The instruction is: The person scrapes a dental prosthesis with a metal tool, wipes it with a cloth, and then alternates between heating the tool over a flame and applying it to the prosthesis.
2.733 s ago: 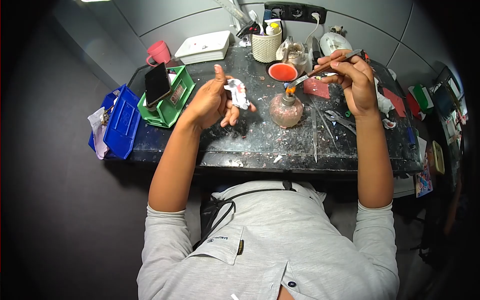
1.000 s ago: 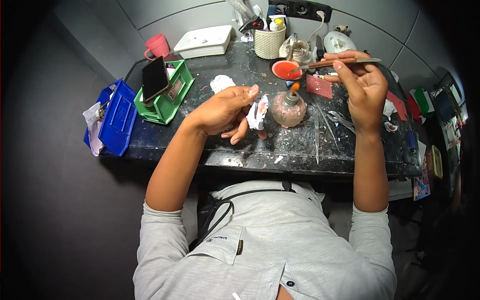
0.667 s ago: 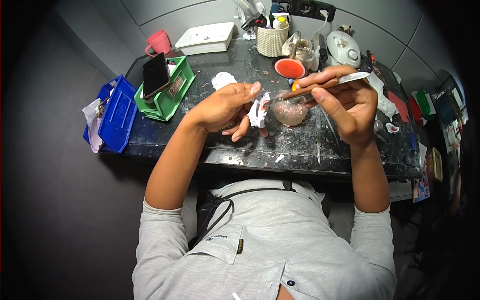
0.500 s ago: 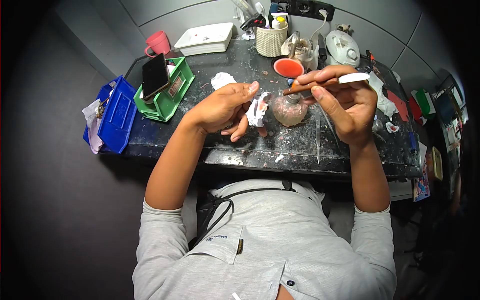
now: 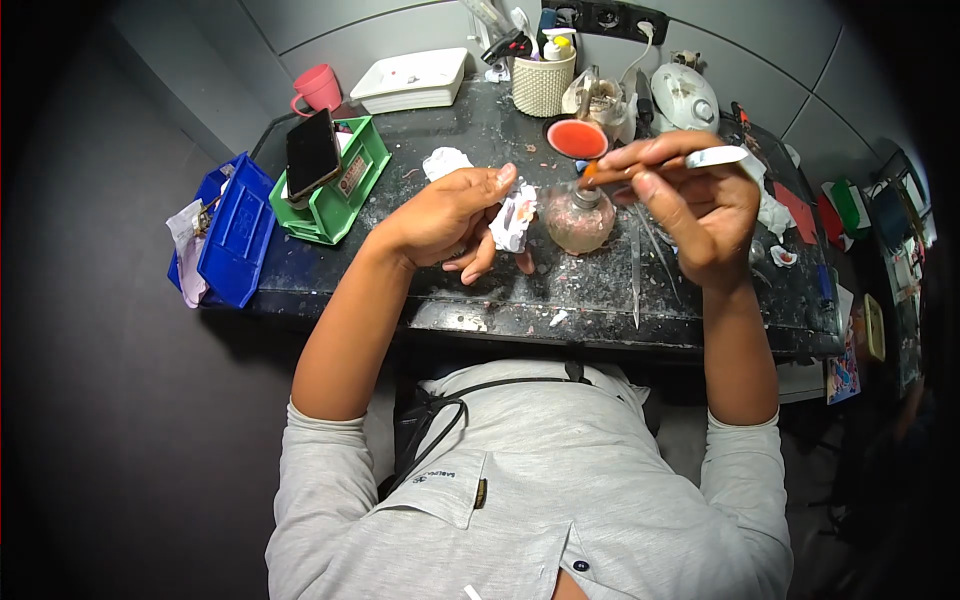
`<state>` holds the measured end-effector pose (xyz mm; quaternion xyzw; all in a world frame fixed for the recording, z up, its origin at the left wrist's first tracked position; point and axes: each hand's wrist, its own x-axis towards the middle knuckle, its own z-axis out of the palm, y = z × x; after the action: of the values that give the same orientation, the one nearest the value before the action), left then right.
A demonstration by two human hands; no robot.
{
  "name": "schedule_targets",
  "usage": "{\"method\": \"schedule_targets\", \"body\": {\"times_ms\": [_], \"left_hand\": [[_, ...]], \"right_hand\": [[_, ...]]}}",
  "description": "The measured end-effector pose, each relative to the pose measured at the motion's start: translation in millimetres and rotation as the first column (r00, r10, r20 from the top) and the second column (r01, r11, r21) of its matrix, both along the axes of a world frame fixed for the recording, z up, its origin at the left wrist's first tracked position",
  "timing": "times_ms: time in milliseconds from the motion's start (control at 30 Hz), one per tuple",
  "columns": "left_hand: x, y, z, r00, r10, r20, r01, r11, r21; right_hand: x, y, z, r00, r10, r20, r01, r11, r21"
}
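Note:
My left hand [image 5: 455, 215] is closed around a small white plaster piece [image 5: 514, 217] with a pinkish-orange patch on it. Thumb and fingers grip it from the left. In my right hand [image 5: 705, 205] is a wax knife [image 5: 660, 168] with a brown handle, pinched between thumb and fingers. Its pale flat end points right, while the brown end reaches left above a round glass spirit burner [image 5: 580, 226]. The burner has a metal neck and stands on the bench between my hands. Just behind it lies a round dark tin [image 5: 577, 137] filled with red wax.
On the left stand a green bin [image 5: 350, 195] with a phone [image 5: 313, 152] on top and a blue bin [image 5: 235, 235]. A white tray [image 5: 410, 80], a pink mug [image 5: 319, 88] and a woven pot [image 5: 543, 85] line the back. Thin metal tools [image 5: 635, 275] lie right of the burner.
The wax knife has turned slightly in my right hand and moved a little to the right. My left hand and the plaster piece have hardly moved.

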<state>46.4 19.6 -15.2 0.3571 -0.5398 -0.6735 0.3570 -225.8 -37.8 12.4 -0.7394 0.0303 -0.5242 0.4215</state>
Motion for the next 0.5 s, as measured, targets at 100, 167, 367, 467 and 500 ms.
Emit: {"method": "schedule_targets", "body": {"times_ms": [100, 167, 367, 467, 500], "left_hand": [[1, -2, -3, 1.0, -0.016, -0.009, 0.016, 1.0, -0.012], [0, -2, -3, 1.0, -0.016, -0.011, 0.016, 1.0, -0.022], [-1, 1, 0, 0.999, 0.033, 0.013, -0.033, 0.999, -0.011], [-1, 1, 1, 1.0, 0.029, 0.003, -0.029, 0.999, -0.023], [-1, 1, 1, 1.0, 0.031, 0.001, -0.031, 0.999, -0.019]], "right_hand": [[-7, -12, 8, 0.972, -0.223, 0.073, 0.221, 0.975, 0.038], [-13, -28, 6, 0.939, -0.33, 0.094, 0.327, 0.944, 0.043], [-12, -36, 3, 0.936, -0.352, 0.023, 0.348, 0.933, 0.094], [-17, -34, 7, 0.955, -0.293, 0.046, 0.284, 0.949, 0.14], [-20, -34, 7, 0.97, -0.235, 0.062, 0.22, 0.958, 0.183]]}}
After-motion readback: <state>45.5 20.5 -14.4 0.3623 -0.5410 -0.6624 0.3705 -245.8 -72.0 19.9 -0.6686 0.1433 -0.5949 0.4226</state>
